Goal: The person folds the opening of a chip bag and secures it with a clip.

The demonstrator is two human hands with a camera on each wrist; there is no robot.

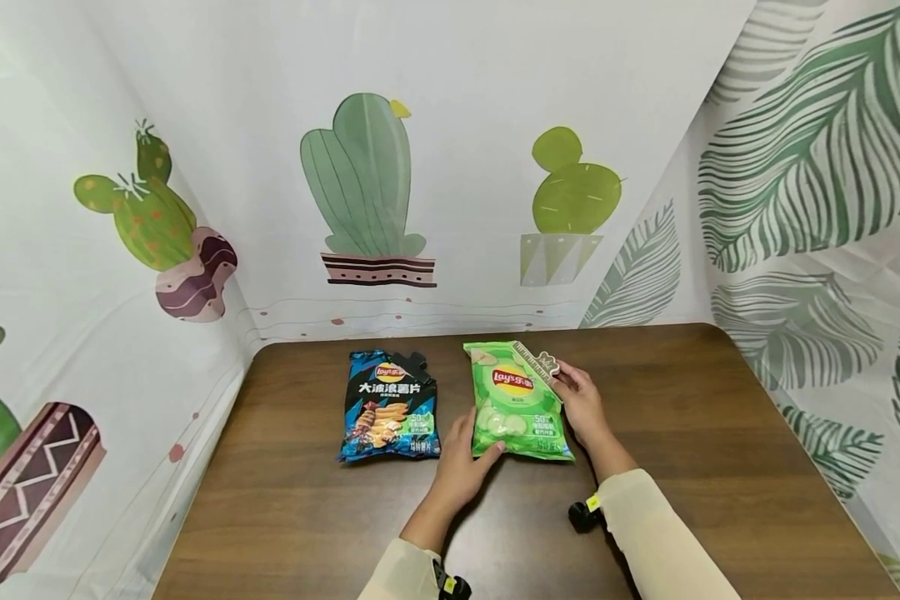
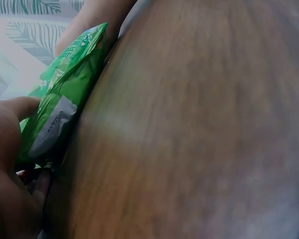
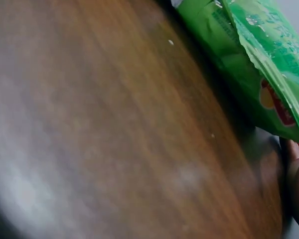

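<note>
A: Where's the green chip bag (image 1: 517, 402)?
B: I see it flat on the table (image 1: 720, 433), mid, toward far edge. L hand (image 1: 465, 462) pinches its near-left corner; R hand (image 1: 581, 400) grips the clip (image 1: 542, 367) at its top-right. Blue chip bag (image 1: 390, 406) just left.

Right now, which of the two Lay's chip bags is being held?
The green Lay's bag: left hand grips its bottom corner, right hand its clipped top. The blue Lay's bag lies untouched.

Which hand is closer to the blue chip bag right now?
Left. The left hand holds the green chip bag's near corner, just right of the blue chip bag. The right hand is beyond the green bag, at its clip.
</note>
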